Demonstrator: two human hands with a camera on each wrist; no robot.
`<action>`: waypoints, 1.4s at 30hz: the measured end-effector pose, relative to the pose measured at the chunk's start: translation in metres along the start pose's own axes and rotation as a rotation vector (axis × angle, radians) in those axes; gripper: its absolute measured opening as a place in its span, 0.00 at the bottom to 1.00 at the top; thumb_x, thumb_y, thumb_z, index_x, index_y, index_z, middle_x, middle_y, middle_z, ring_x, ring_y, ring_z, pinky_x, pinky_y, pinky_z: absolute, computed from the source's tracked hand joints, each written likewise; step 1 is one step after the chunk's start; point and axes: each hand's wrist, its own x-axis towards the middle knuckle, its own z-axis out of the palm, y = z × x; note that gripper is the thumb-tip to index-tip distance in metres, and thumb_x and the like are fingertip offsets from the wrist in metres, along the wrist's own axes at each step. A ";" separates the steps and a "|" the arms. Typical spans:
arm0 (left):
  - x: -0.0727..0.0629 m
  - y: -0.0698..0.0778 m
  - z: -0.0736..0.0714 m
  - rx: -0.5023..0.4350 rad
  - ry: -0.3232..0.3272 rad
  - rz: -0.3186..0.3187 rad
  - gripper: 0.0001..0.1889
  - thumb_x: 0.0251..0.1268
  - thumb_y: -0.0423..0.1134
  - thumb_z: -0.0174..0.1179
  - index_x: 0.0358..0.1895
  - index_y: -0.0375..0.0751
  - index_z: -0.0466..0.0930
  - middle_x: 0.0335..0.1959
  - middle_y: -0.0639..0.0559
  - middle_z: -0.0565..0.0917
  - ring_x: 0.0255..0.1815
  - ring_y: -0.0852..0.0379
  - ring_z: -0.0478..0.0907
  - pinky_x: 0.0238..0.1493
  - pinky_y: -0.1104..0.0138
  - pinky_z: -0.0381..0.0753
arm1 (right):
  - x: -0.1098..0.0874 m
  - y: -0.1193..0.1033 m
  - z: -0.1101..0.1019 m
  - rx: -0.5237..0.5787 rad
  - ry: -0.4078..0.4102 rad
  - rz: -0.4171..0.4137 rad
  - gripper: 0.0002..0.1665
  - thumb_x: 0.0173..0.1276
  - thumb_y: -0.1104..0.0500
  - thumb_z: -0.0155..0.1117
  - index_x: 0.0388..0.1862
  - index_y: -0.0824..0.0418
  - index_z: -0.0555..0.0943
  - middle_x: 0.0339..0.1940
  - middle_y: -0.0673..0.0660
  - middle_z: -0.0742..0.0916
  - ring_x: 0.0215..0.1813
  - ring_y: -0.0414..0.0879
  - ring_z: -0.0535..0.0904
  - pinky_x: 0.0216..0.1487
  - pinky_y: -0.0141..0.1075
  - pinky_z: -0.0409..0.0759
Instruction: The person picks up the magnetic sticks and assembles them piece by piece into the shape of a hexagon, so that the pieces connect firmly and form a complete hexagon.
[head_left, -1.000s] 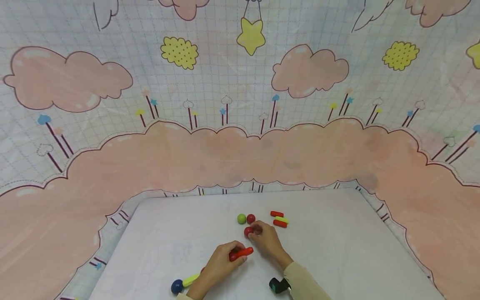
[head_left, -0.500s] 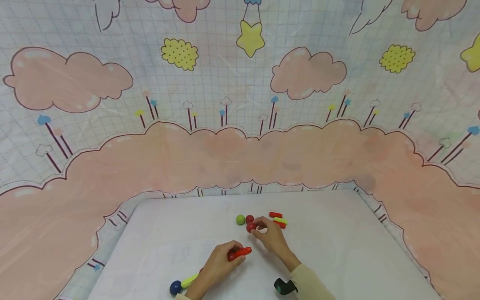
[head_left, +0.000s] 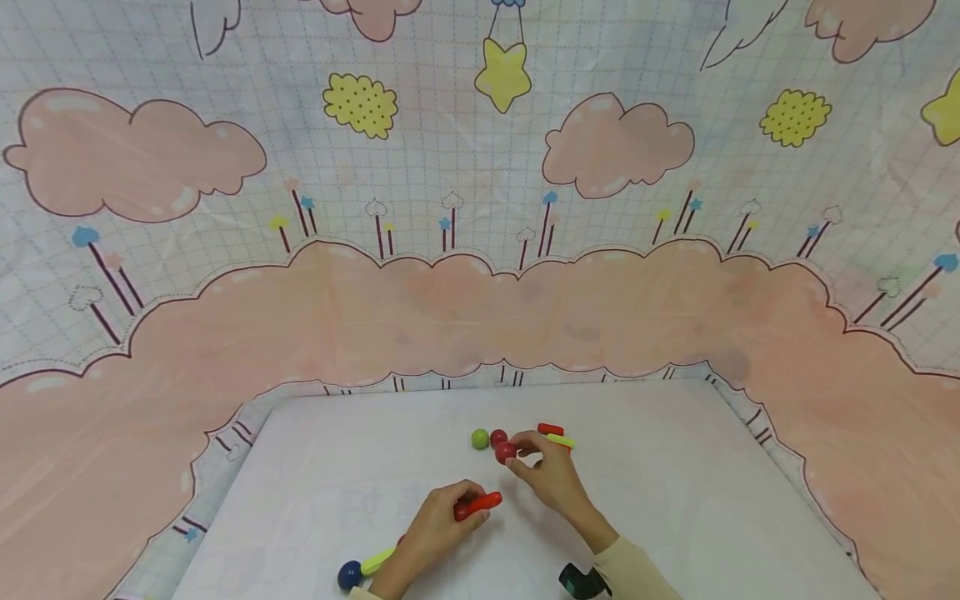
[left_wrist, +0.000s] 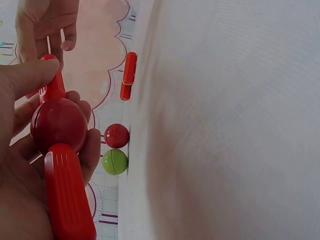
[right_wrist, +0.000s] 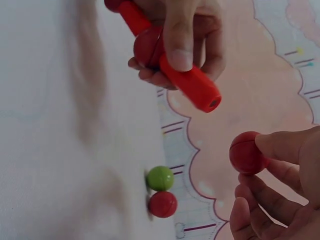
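My left hand (head_left: 441, 523) grips a joined piece of toy rods and balls. In the left wrist view a glossy red ball (left_wrist: 59, 125) sits between two red rods, the near rod (left_wrist: 69, 192) pointing toward the camera and the far one under my thumb. A yellow rod (head_left: 377, 561) and a blue ball (head_left: 349, 575) show beyond that wrist; my arm hides how they join. My right hand (head_left: 557, 479) pinches a loose red ball (right_wrist: 246, 153) between thumb and fingers, apart from the open end of the red rod (right_wrist: 192, 86).
A green ball (head_left: 480, 438) and another red ball (head_left: 498, 437) touch each other farther back on the white tabletop (head_left: 675, 467). Beside them lie a red rod (head_left: 551, 429) and a yellow rod (head_left: 561, 441). A black object (head_left: 583, 582) sits by my right sleeve.
My right hand has shifted right and slightly farther back, carrying the pinched red ball with it. My left hand keeps almost the same place and the same grip.
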 end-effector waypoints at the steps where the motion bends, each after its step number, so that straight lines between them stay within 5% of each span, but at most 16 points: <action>1: 0.000 0.000 0.000 0.001 0.002 0.002 0.13 0.60 0.45 0.69 0.46 0.48 0.82 0.39 0.56 0.85 0.34 0.65 0.72 0.37 0.74 0.74 | -0.001 -0.001 -0.002 0.001 0.003 -0.005 0.17 0.62 0.53 0.72 0.49 0.49 0.82 0.45 0.47 0.87 0.50 0.45 0.79 0.43 0.30 0.78; 12: -0.001 0.001 0.000 0.003 0.002 -0.013 0.13 0.60 0.45 0.69 0.46 0.49 0.82 0.38 0.57 0.84 0.35 0.64 0.72 0.38 0.74 0.75 | -0.016 -0.008 -0.016 0.060 0.004 -0.040 0.15 0.60 0.57 0.74 0.45 0.50 0.83 0.42 0.46 0.87 0.47 0.45 0.80 0.39 0.29 0.77; 33: -0.001 0.000 0.001 -0.004 -0.001 -0.037 0.12 0.60 0.45 0.68 0.46 0.51 0.82 0.38 0.59 0.84 0.35 0.64 0.73 0.38 0.75 0.75 | -0.038 0.000 -0.027 0.022 -0.125 -0.005 0.17 0.61 0.53 0.73 0.48 0.51 0.82 0.43 0.48 0.86 0.47 0.46 0.77 0.39 0.27 0.77; 42: -0.001 0.000 0.001 0.002 0.000 -0.027 0.11 0.61 0.44 0.68 0.46 0.51 0.82 0.38 0.59 0.83 0.35 0.64 0.72 0.38 0.74 0.74 | -0.039 0.005 -0.021 0.035 -0.159 -0.041 0.15 0.62 0.55 0.72 0.48 0.52 0.82 0.43 0.49 0.87 0.47 0.55 0.79 0.37 0.27 0.77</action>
